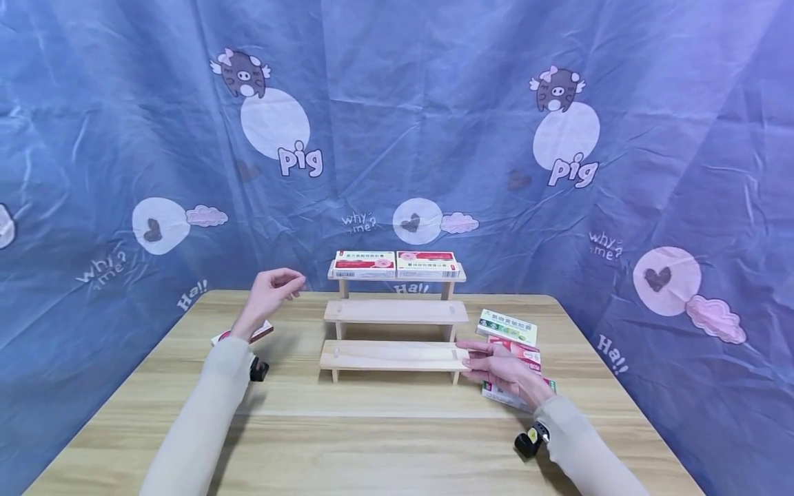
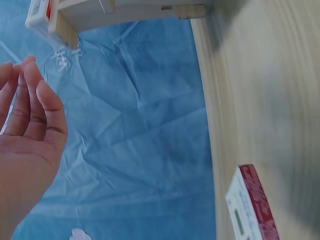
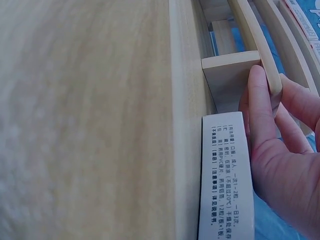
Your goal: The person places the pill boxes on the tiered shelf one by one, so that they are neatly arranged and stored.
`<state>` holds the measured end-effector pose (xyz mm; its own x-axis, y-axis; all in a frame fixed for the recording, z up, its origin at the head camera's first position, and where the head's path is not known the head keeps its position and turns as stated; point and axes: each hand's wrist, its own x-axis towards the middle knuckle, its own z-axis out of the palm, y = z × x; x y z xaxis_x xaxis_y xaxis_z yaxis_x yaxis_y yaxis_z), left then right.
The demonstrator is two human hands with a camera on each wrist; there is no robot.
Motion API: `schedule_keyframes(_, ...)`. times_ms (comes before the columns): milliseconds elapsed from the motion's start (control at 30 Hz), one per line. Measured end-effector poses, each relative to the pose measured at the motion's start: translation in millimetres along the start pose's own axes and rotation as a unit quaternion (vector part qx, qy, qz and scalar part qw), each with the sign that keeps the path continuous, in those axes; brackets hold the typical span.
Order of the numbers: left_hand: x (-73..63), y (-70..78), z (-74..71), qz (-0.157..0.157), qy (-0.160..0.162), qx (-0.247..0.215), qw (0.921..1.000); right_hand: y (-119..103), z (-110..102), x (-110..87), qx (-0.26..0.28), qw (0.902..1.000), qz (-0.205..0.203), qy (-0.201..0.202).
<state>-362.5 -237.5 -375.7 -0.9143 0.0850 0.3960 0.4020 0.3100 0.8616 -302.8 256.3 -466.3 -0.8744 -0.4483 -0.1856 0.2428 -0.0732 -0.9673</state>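
Three pale wooden shelves (image 1: 391, 353) rise in steps, each a flat, smooth plank with rounded edges, at the middle of the bench (image 1: 372, 448), whose top shows streaky wood grain. Six printed cardboard boxes are in view, all flat and oblong. Two of them, red-and-white boxes (image 1: 364, 264), lie side by side on the top shelf; one, a white box with a dark red side (image 2: 252, 207), lies on the bench near the left wrist. Three more lie right of the shelves: a green-and-white box (image 1: 507, 326), a red box (image 1: 524, 353) and a white box with green edging (image 1: 501, 394), the last two partly hidden by the right hand (image 1: 505, 370). That hand pinches the right end of the lowest shelf between thumb and fingers. The left hand (image 1: 269, 295) hangs above the bench, fingers loosely bent, holding nothing. One wrinkled blue cloth (image 1: 372, 103) hangs behind.
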Motion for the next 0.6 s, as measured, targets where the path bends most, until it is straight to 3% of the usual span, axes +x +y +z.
schedule_keyframes(133,-11.3,1.3,-11.0,-0.007,0.001,-0.014,0.9999,0,0,-0.2,0.002,1.0,-0.001,-0.004)
schedule_keyframes(300,-24.7,3.3,-23.6,-0.027,-0.017,0.0,0.9995,-2,-2,-0.4,0.018,0.9996,-0.002,-0.021)
schedule_keyframes(600,-37.7,-36.5,-52.5,-0.057,-0.062,0.053,0.995,1,-2,1.6,0.007,0.9999,-0.002,-0.013)
